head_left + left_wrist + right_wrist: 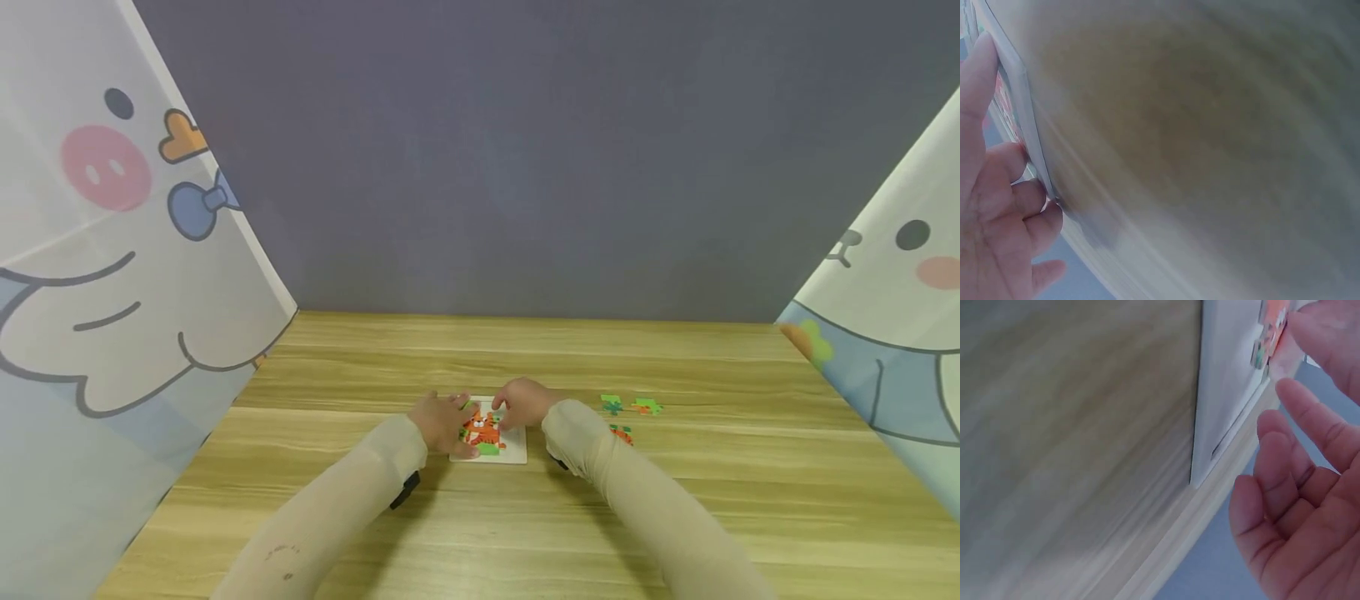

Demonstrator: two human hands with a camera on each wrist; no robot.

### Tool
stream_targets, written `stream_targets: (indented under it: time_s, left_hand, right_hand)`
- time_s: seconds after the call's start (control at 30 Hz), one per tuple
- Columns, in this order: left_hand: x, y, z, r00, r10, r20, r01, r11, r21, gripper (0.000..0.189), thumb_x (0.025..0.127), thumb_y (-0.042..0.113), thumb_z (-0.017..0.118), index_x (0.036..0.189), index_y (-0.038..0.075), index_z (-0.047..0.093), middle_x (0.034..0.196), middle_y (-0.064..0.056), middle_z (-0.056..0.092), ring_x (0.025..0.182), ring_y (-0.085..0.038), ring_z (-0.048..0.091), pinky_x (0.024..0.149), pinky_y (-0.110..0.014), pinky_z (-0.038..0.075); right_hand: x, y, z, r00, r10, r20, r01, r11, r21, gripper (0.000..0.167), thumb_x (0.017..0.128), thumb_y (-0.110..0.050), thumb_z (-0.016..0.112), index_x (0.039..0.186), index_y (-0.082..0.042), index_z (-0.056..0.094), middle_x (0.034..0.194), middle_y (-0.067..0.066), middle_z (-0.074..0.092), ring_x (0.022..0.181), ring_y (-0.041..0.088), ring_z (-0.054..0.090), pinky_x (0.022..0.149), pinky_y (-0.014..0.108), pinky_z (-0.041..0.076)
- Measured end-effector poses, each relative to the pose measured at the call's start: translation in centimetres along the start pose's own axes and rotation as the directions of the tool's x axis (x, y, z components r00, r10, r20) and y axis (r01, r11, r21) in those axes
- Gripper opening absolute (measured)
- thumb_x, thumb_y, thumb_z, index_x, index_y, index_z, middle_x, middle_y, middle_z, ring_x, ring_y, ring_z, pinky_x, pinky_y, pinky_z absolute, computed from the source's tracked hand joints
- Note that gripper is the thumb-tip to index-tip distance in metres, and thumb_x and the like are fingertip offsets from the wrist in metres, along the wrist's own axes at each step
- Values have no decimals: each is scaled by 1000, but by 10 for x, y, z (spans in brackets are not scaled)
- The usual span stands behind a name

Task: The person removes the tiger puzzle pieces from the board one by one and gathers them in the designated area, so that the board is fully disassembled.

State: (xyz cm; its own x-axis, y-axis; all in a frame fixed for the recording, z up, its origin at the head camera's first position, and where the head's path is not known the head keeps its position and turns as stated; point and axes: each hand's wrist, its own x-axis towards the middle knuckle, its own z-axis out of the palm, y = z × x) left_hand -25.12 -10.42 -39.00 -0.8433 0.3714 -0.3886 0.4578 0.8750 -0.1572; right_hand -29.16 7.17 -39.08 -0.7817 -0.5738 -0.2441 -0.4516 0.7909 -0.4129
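A white puzzle board (514, 451) lies on the table between the two hands, with a partly filled picture of an orange tiger (482, 429) in it. My left hand (441, 421) rests along the board's left side, fingers spread; its thumb lies near the bottom edge. In the left wrist view, the fingertips (1044, 215) bend at the board's rim. Over the upper right of the picture reaches my right hand (527, 402), thumb and index finger apart. The right wrist view shows nothing between them, with tiger pieces (1266, 344) close to the thumb.
To the right of the board lie loose puzzle pieces: a green and teal one (612, 404), a green and orange one (648, 406) and an orange striped one (622, 434), partly behind the right sleeve. A grey wall (525, 167) rises behind the wooden table (480, 525); cartoon-printed cloths hang on both sides.
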Motion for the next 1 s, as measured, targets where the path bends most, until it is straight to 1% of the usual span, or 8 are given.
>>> stream_targets:
  time_s: [0.13, 0.27, 0.37, 0.4, 0.53, 0.6, 0.9, 1.0]
  left_hand:
    - [0, 0, 0, 1000, 2, 1, -2, 1000, 12, 84, 89, 69, 56, 156, 22, 36, 162, -2, 30, 144, -20, 37, 118, -46, 30]
    - [1, -1, 0, 1000, 2, 2, -2, 1000, 5, 85, 89, 68, 56, 156, 22, 35, 162, -2, 29, 145, -20, 37, 118, -46, 30]
    - [1, -1, 0, 1000, 6, 3, -6, 1000, 16, 85, 89, 69, 55, 157, 22, 34, 163, -2, 28, 145, -20, 37, 118, -46, 30]
    - [1, -1, 1, 1000, 9, 3, -9, 1000, 25, 85, 89, 69, 54, 157, 22, 34, 163, -2, 28, 145, -20, 37, 118, -46, 30]
    - [2, -1, 3, 1000, 15, -2, -14, 998, 66, 85, 89, 71, 52, 157, 23, 33, 163, -1, 28, 144, -18, 38, 117, -45, 31]
    - [2, -1, 3, 1000, 12, -3, -11, 998, 68, 85, 90, 71, 52, 157, 24, 33, 163, 0, 28, 144, -18, 37, 117, -45, 31]
    - [0, -1, 3, 1000, 13, -9, -13, 999, 37, 85, 89, 70, 54, 157, 23, 34, 162, -1, 29, 144, -19, 37, 117, -46, 30]
    - [0, -1, 4, 1000, 13, -12, -13, 999, 30, 85, 89, 70, 54, 157, 23, 34, 162, -1, 29, 144, -19, 37, 118, -46, 30]
  right_hand:
    - [4, -4, 3, 1000, 7, -1, -7, 998, -63, 34, 85, -17, 81, 115, -3, 72, 91, 3, 69, 78, 14, 57, 76, 33, 52]
    - [6, -6, 6, 1000, 13, -10, -14, 997, -80, 37, 83, -18, 83, 114, -3, 72, 108, 9, 72, 97, 24, 65, 88, 40, 53]
    - [6, -9, 8, 1000, 16, -14, -18, 995, -103, 37, 82, -19, 83, 114, -3, 73, 117, 11, 71, 111, 29, 64, 96, 43, 52]
    - [5, -10, 9, 1000, 23, -13, -24, 994, -103, 37, 82, -19, 83, 114, -3, 73, 119, 11, 70, 113, 29, 63, 97, 43, 51]
    - [3, -13, 9, 999, 46, -6, -46, 992, -119, 36, 84, -21, 82, 115, -5, 73, 122, 10, 69, 117, 28, 62, 99, 43, 50]
    - [1, -16, 9, 998, 55, -5, -55, 992, -112, 36, 84, -20, 81, 116, -5, 73, 123, 10, 69, 117, 28, 62, 99, 43, 50]
    - [-1, -20, 8, 999, 43, 3, -42, 993, -109, 35, 84, -17, 82, 114, -3, 72, 120, 11, 69, 115, 29, 63, 98, 43, 51]
    - [-1, -20, 8, 999, 47, 8, -46, 993, -107, 35, 84, -17, 81, 114, -3, 72, 119, 11, 69, 112, 28, 64, 95, 42, 52]
